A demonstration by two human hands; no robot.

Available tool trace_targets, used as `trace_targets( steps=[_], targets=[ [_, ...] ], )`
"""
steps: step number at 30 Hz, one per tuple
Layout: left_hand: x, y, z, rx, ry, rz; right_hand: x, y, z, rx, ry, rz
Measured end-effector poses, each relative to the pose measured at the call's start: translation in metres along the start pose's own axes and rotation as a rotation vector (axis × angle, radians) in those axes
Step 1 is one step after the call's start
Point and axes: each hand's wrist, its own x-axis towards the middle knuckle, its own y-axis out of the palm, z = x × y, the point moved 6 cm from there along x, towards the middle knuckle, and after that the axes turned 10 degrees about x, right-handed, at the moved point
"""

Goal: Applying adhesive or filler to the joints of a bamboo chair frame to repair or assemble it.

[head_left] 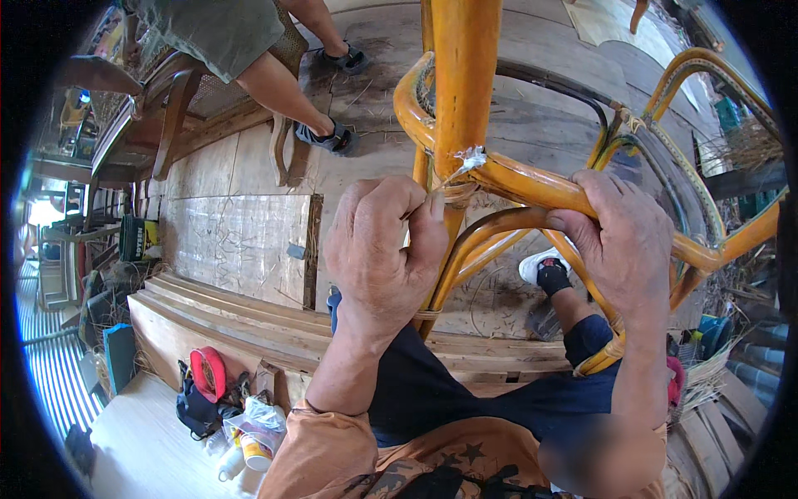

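Observation:
A glossy yellow-brown rattan furniture frame (532,185) stands in front of me, with a thick upright pole (467,75) rising from its curved rail. White paste (472,157) sits on the joint at the pole's foot. My left hand (386,241) is closed in a pinch beside that joint, on a thin stick (451,176) whose tip reaches the paste. Pale binding (460,193) wraps the rail just under it. Further right, my right hand (619,237) is wrapped round the curved rail, thumb on the near side.
Another person's sandalled feet (328,137) are at the upper left, by a carved wooden chair (176,125). A second rattan frame (665,158) stands at the right. Stacked planks (241,312) cross before me. A bag (198,399) and a white-yellow tub (256,452) lie lower left.

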Motion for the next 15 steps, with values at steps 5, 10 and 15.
trace_targets(
  steps=[5,10,15],
  targets=[
    [0.005,0.003,0.0,0.061,-0.079,0.112,0.0,0.0,0.002,0.008,0.007,-0.031],
    [0.008,0.002,-0.006,0.172,-0.054,0.168,-0.002,0.0,0.001,0.015,0.003,-0.035],
    [0.013,0.003,-0.012,0.192,-0.051,0.198,-0.003,0.0,0.002,0.064,0.031,-0.051]
  ],
)
